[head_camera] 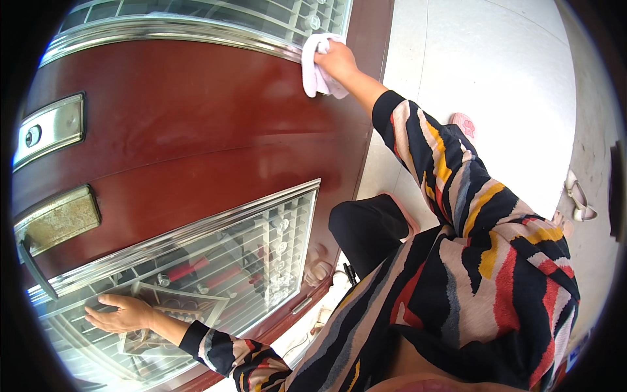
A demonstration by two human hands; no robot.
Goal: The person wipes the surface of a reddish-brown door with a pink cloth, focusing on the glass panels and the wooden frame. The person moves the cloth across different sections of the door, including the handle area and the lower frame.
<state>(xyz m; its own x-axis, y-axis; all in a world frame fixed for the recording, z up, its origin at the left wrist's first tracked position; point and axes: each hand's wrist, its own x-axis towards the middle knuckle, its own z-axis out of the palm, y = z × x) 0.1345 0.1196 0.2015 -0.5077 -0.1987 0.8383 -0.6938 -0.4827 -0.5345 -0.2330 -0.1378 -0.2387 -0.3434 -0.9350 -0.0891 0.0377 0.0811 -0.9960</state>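
Note:
Bunched in my right hand [338,61] is a pale pinkish-white cloth [311,66]. The cloth lies against the dark red door [210,103], by the lower corner of a metal-framed glass panel [196,14]. My left hand [122,313] holds nothing; its fingers are spread over another glass panel [245,274] with a lattice behind it. Whether that palm presses on the glass cannot be told. Near it is the curved door handle [36,269] on a worn metal plate [63,218]. A shiny lock plate [51,130] sits farther up.
Pale floor tiles [490,63] lie beside the door. A pink slipper sole [463,125] shows behind my right arm, and my dark-trousered knee [362,230] is close to the door's edge. A white shoe [580,198] stands at the far right. More footwear lies near the door's bottom.

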